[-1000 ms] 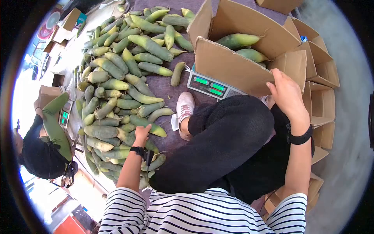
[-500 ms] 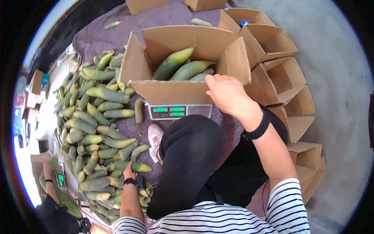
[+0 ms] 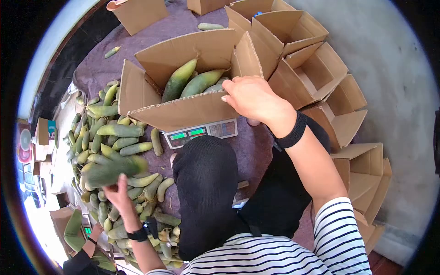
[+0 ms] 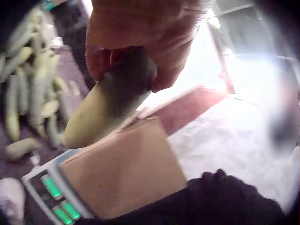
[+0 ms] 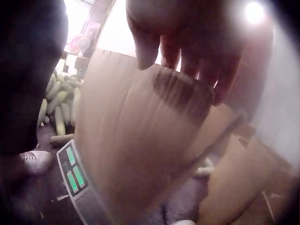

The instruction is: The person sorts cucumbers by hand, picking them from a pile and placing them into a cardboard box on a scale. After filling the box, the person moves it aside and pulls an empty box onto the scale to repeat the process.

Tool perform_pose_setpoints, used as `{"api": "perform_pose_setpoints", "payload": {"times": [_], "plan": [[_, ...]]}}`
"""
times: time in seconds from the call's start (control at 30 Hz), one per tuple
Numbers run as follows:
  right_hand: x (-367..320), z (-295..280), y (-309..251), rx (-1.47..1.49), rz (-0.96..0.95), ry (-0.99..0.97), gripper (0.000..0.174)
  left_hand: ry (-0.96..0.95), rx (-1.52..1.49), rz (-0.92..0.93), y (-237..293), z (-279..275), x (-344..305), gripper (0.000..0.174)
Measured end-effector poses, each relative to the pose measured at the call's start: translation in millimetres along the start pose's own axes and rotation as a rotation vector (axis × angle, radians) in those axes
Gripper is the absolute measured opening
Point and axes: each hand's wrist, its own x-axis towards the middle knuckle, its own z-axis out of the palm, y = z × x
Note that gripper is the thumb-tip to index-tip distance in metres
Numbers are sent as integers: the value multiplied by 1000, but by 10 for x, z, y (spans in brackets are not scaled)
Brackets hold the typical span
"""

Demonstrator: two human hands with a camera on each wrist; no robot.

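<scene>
My left hand (image 3: 120, 198) grips a thick green radish (image 3: 110, 172), raised over the radish pile (image 3: 120, 130) in the head view. In the left wrist view the radish (image 4: 101, 110) slants down from between thumb and fingers, its pale end lowest. My right hand (image 3: 256, 96) holds the near flap edge of an open cardboard box (image 3: 183, 112), thumb on the outer side and fingers over the edge. Several green radishes (image 3: 181, 80) lie inside that box. Underneath it stands a digital scale (image 3: 227, 128) with lit green displays.
Several open cardboard boxes (image 3: 316, 75) stand in a row to the right. More boxes (image 3: 140, 16) are at the back of the purple cloth (image 3: 98, 68). At the lower left another person's arm (image 3: 91, 243) shows beside a second scale. My bent knee (image 3: 206, 160) partly covers the near scale.
My left hand has lifted the radish off the pile and moved it forward. The right hand stays at the box flap. The head view has turned toward the right.
</scene>
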Motion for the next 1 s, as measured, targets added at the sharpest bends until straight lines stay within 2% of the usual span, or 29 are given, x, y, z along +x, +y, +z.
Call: {"api": "perform_pose_setpoints", "payload": {"times": [0.1, 0.23, 0.3, 0.37, 0.5, 0.57, 0.6, 0.67, 0.77, 0.83, 0.9, 0.93, 1.0], "plan": [[7, 45, -20, 14, 18, -19, 20, 34, -144, 342, 826, 364, 264, 55], [-23, 73, 61, 42, 5, 66, 20, -28, -244, 535, 1406, 926, 441, 52], [-35, 64, 79, 70, 8, 107, 19, -126, -294, 595, 1555, 1149, 484, 47], [-50, 46, 91, 84, 2, 214, 19, -223, -261, 630, 1729, 1280, 520, 44], [0, 80, 53, 40, 26, 198, 17, -322, -68, 632, 1958, 1398, 796, 37], [3, 61, -2, 58, 46, 163, 18, -470, 235, 687, 2137, 1465, 862, 38], [11, 53, -18, 65, 41, 117, 18, -540, 243, 598, 2110, 1508, 987, 38], [13, 23, -41, 43, 43, 38, 18, -642, 385, 635, 2150, 1686, 1050, 38], [-7, 30, -18, 52, 44, 41, 18, -788, 441, 663, 2067, 2015, 1066, 43], [-19, -30, 12, 58, 39, -6, 17, -851, 566, 827, 1902, 2202, 1152, 47], [-13, -46, 10, 65, 36, -50, 17, -905, 789, 767, 1794, 2330, 1160, 43], [-15, -37, 14, 60, 38, -47, 18, -903, 792, 770, 1816, 2323, 1138, 43], [-27, -36, 31, 60, 52, -41, 18, -1021, 950, 645, 1883, 2310, 1022, 39]]}}
